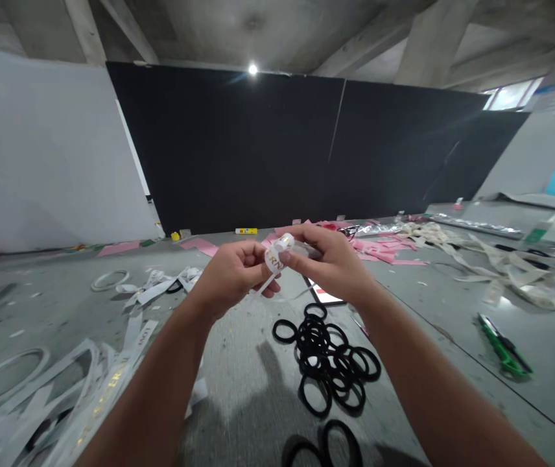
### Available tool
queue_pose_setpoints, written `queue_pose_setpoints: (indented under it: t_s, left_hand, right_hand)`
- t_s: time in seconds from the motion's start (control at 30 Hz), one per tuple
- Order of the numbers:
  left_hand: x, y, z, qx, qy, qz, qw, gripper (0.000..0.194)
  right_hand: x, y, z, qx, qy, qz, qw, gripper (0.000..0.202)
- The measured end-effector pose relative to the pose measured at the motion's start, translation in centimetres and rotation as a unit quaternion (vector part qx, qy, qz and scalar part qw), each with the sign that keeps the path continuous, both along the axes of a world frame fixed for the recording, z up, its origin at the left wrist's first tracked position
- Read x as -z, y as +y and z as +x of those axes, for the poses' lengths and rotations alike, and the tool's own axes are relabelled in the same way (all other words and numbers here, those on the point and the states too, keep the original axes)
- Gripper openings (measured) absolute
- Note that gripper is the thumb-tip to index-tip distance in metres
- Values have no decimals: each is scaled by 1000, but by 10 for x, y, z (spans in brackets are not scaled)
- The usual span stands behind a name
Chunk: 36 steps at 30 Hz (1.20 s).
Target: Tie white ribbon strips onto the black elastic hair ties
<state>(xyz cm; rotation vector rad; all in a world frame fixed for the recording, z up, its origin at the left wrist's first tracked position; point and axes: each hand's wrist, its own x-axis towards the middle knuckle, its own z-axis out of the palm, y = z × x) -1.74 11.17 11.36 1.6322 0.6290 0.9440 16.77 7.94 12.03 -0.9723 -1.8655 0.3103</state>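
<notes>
Both my hands meet in the middle of the view, above the grey table, around a white ribbon (274,261) with gold lettering. My left hand (238,269) pinches the ribbon from the left, a thin strip of it hanging below the thumb. From the right, my right hand (329,259) grips its looped part between thumb and fingers. Whether a hair tie sits inside the loop I cannot make out. Below my hands lies a pile of black hair ties (319,353).
White ribbons with gold print (107,389) lie at the left. Pink strips (379,248) are strewn behind my hands. A green box cutter (505,347) lies at the right, cream fabric strips (506,266) beyond it. A yellow glue stick (246,231) rests by the black panel (258,149).
</notes>
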Motion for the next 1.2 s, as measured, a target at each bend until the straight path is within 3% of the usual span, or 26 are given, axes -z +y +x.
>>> queue_pose_setpoints:
  t_s: [0.07,0.2,0.37,0.57,0.8,1.07,1.2]
  left_hand:
    - [1,1,0,2,4,0,1000,22]
    - [2,2,2,-28,-32,5,999,25]
    - [4,2,7,-37,-84,0,996,35]
    - [7,2,11,-89,-41,21,995,31]
    - [4,2,8,-72,-17,30,997,30]
    - [4,5,5,-169,-6,101,980,25]
    - [4,6,5,-196,7,134,971,24]
  right_hand:
    - [1,0,0,9,-6,8,1000,38]
    - [1,-1,-3,9,-5,46,999,20]
    - [1,-1,-8,57,11,34,998,41]
    - [4,0,-15,89,39,40,994,51]
    - [5,2,-17,125,29,68,989,49]
    - [3,3,-10,47,45,-16,998,33]
    - [-2,2,-2,48,4,-23,999,27]
